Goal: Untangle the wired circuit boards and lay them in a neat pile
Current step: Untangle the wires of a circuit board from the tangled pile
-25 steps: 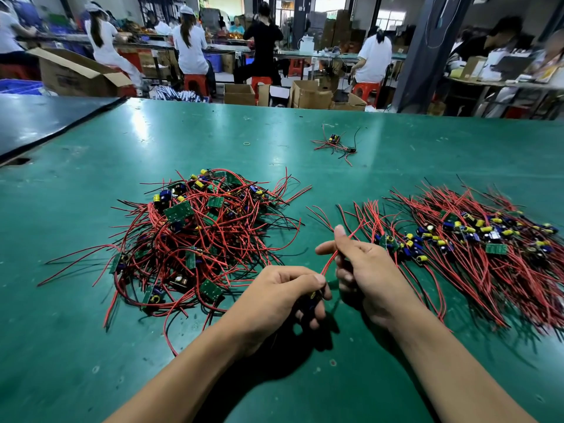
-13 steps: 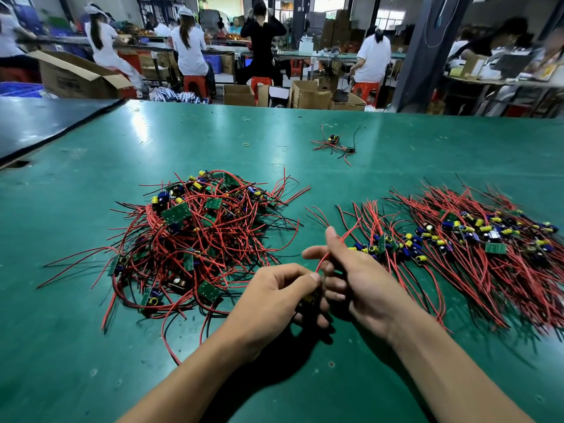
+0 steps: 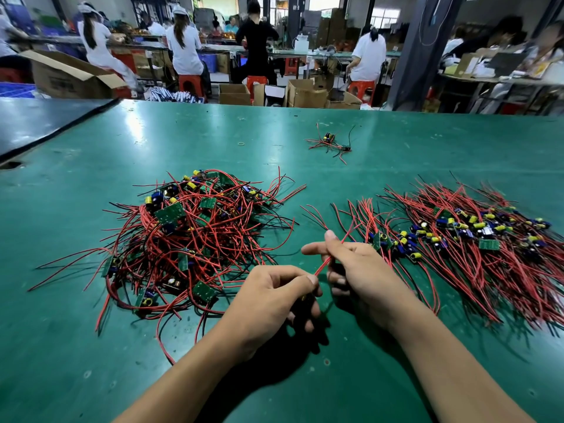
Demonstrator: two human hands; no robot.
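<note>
On the green bench [image 3: 61, 346] the two hands meet at the near middle, between two heaps. The left hand [image 3: 274, 300] has its fingers [image 3: 308, 323] curled tight round a small dark piece [image 3: 306, 301], mostly hidden in the grip, and its thumb sits at the near end of a red wire [image 3: 323, 265]. The wire runs up and to the right into the right hand [image 3: 363, 276], which pinches it between the raised thumb and the curled fingers, with the forefinger pointing left. The wire's far end sticks out past the thumb. To the left lies the tangle [image 3: 195, 239], a loose heap of red and black leads with small green boards and yellow and blue parts knotted through it. To the right lies the pile [image 3: 473, 239], its boards in a band and its red leads fanned out to both sides; the right hand is just beside its near-left edge. Farther back on the bench are a stray board [image 3: 329, 138] with its leads and, to its left, a rubber band [image 3: 241, 144]. Beyond the bench stand open boxes [image 3: 306, 94], and people [image 3: 184, 50] sit on red stools [image 3: 190, 83] at other benches.
</note>
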